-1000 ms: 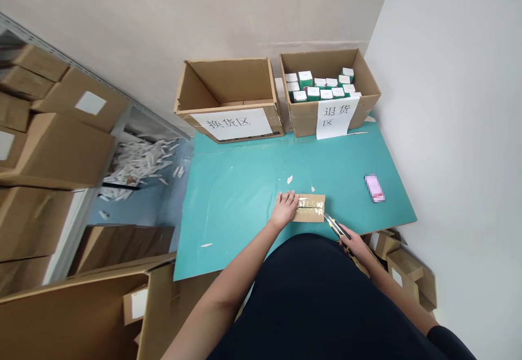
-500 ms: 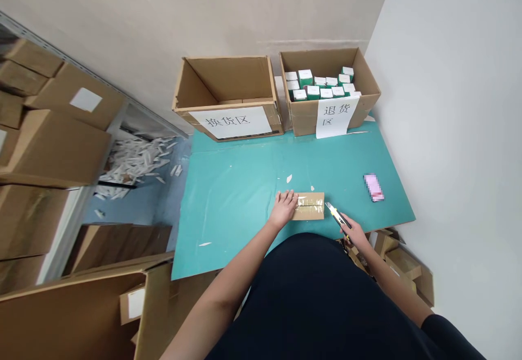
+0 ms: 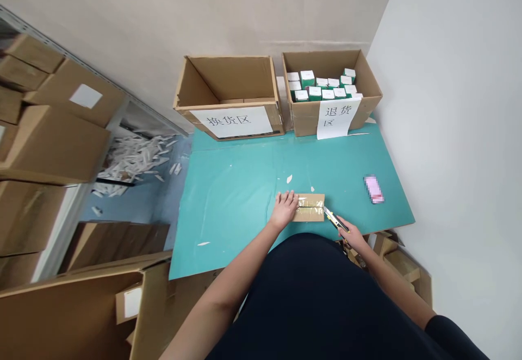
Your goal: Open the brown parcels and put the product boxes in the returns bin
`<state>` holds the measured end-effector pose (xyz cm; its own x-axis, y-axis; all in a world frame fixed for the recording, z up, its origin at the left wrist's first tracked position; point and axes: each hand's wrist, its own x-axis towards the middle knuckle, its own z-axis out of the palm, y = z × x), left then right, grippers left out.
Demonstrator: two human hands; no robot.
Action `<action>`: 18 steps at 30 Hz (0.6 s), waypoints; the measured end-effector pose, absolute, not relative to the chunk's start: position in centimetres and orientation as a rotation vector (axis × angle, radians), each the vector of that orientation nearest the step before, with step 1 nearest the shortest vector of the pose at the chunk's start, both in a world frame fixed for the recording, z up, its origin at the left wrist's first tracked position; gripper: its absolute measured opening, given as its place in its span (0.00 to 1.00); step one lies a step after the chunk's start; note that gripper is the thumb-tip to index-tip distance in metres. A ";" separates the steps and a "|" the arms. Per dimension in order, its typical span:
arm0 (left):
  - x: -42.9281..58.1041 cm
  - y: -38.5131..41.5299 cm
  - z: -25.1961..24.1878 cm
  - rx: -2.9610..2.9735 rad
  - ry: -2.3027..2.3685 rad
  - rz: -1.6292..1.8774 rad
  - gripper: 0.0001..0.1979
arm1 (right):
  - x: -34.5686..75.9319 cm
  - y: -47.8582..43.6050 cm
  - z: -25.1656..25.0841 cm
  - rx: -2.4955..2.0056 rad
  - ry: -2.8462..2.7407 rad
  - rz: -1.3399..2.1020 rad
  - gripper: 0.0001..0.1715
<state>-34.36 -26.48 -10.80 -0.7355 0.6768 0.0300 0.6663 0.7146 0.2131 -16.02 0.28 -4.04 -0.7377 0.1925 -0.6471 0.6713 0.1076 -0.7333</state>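
Note:
A small cardboard box [image 3: 312, 215] with shiny clear tape along its top seam lies near the front edge of the green table. My left hand [image 3: 284, 208] rests on the box's left end, its fingers spread over the top. In my right hand [image 3: 351, 235] is a utility knife [image 3: 336, 221] with a yellow and black body. The knife's tip meets the right end of the box at the taped seam.
Two large open cartons with paper signs stand at the back: a left carton [image 3: 228, 80] and a right carton [image 3: 304, 123] holding several green-and-white boxes [image 3: 315, 93]. A blurred pink item [image 3: 374, 188] lies at right. A big open carton [image 3: 157, 305] sits front left.
My right hand has moved the knife slightly left, so its tip now reaches the box's right end. My left hand stays on the box.

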 end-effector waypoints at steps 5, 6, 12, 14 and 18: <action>-34.5 -26.3 -10.5 1.094 2.817 0.346 0.24 | -16.1 1.2 -4.0 0.792 2.002 -1.657 0.40; -34.5 -26.3 -10.4 1.087 2.810 0.354 0.24 | -16.0 1.3 -4.1 0.775 2.001 -1.666 0.40; -34.5 -26.2 -10.2 1.094 2.789 0.396 0.25 | -14.6 0.7 -4.9 0.773 1.914 -1.769 0.42; -34.5 -26.2 -10.2 1.100 2.791 0.390 0.24 | -14.1 0.3 -5.0 0.796 1.894 -1.776 0.43; -34.5 -26.3 -10.1 1.122 2.783 0.365 0.24 | -13.7 -0.2 -4.9 0.794 1.875 -1.755 0.43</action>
<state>-34.51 -26.29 -10.12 -0.7185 0.6953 -0.0202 0.6666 0.6965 0.2657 -13.72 -0.25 -4.89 -0.7333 0.1051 -0.6717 0.6772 0.0250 -0.7354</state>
